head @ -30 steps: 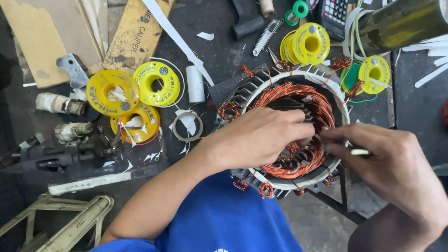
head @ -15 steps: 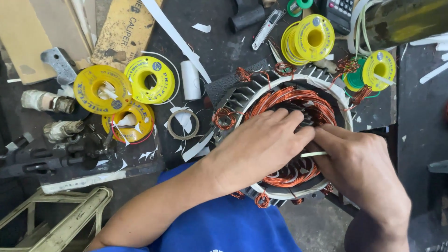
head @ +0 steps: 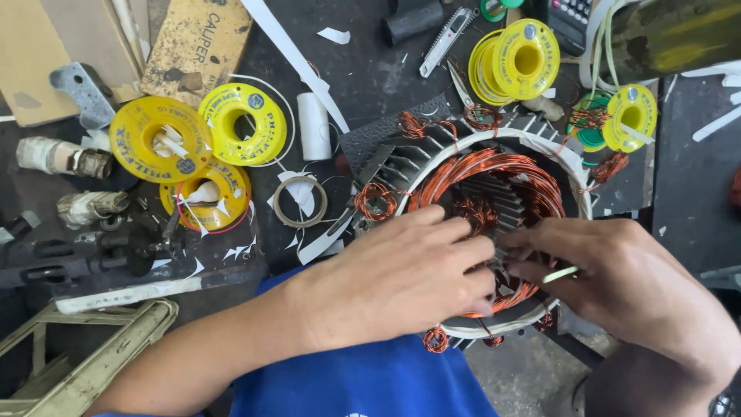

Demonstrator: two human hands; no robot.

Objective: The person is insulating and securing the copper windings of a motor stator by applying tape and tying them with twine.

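A round motor stator [head: 567, 174] with copper wire windings [head: 482, 166] lies on the dark bench. My left hand [head: 405, 278] rests flat over its near side, fingers pressed onto the copper coils. My right hand [head: 625, 286] is at the stator's right side and pinches a thin pale strip [head: 559, 274] that points into the windings. Small loose loops of copper wire [head: 374, 199] stick out around the stator's rim.
Three yellow spools [head: 158, 139] sit at left, more yellow spools [head: 517, 58] at the back. A white roll [head: 314, 125], a utility knife [head: 441, 40], a tape ring [head: 299, 202], paper scraps and a metal frame [head: 93, 347] lie around.
The view has shifted a little. My right hand has moved left toward the windings with the pale strip, closing in on my left hand, which stays on the coils.
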